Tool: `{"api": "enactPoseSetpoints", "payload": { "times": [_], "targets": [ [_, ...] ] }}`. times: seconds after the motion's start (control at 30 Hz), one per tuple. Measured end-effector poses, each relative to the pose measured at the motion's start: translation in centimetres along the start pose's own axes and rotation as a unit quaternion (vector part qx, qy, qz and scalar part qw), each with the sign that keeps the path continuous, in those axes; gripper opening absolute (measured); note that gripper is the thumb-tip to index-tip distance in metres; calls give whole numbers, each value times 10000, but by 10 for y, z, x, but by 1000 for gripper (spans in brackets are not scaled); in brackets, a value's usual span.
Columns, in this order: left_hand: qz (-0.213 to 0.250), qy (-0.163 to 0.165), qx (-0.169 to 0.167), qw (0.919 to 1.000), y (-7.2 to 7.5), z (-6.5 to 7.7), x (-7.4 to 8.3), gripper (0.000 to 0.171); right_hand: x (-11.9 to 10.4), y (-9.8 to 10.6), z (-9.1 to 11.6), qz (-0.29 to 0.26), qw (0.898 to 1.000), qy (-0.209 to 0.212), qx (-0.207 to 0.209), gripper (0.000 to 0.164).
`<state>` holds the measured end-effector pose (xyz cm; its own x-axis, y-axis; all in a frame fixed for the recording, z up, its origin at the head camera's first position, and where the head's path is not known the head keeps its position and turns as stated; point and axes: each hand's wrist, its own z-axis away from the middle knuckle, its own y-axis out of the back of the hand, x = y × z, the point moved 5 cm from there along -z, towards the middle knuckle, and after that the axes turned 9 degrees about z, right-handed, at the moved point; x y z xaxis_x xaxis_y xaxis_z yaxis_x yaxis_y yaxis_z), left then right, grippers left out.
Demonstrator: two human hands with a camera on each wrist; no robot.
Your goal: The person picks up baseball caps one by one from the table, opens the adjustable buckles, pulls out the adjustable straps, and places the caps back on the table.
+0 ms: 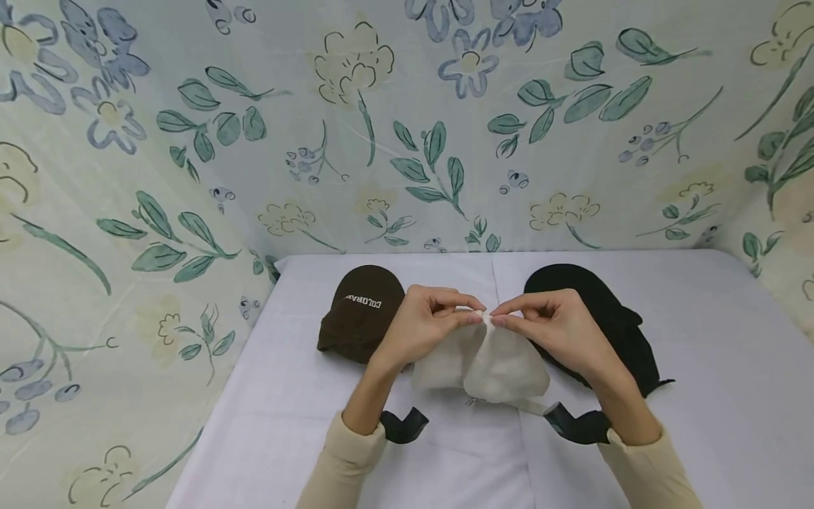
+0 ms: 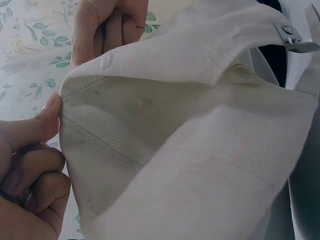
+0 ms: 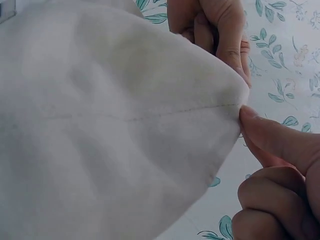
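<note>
A cream cloth cap (image 1: 509,367) hangs folded between both hands over the table's middle. At its top edge, the thumb and index finger of my left hand (image 1: 420,329) pinch the fabric. Right beside it, my right hand (image 1: 559,332) pinches the same peak between thumb and forefinger. The left wrist view shows the cap's twill inside with stitched eyelets and a metal strap buckle (image 2: 295,40). A stitched seam (image 3: 165,114) runs to the pinched point in the right wrist view. The other fingers of both hands are curled in.
A brown cap (image 1: 362,311) with white lettering sits at the left, behind my left hand. On the right lies a black cap (image 1: 585,311), partly covered by my right hand. A white cloth (image 1: 267,424) covers the table, with floral fabric (image 1: 407,141) hanging behind.
</note>
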<state>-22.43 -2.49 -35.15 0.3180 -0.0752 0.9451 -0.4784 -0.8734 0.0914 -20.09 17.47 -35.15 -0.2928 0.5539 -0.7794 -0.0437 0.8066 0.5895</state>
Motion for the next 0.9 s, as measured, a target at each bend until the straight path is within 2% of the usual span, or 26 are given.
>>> {"api": "enactPoseSetpoints", "payload": {
  "times": [0.17, 0.3, 0.4, 0.5, 0.7, 0.9],
  "targets": [
    [-198, -333, 121, 9992, 3, -18, 4, 9, 4, 3, -11, -129, 9983, -44, 574, 11],
    [-636, -825, 219, 9943, 5, -31, 8, 9, 7, 4, -21, -214, 9930, 126, 1151, 11],
    [-909, -1017, 244, 9904, 5, -36, 6, 9, 14, 2, -27, -324, 9908, 214, 1297, 11],
    [-961, -846, 303, 9913, 7, -35, -8, 9, 27, -6, -31, -282, 9935, 153, 1092, 13],
    [-505, -51, 395, 9979, 9, -28, -50, 10, 55, -24, -32, -213, 9984, -191, 491, 16],
    [-282, 220, 337, 9988, 5, -22, -67, 13, 67, -29, -27, -305, 9988, -257, 272, 18]
  ]
}}
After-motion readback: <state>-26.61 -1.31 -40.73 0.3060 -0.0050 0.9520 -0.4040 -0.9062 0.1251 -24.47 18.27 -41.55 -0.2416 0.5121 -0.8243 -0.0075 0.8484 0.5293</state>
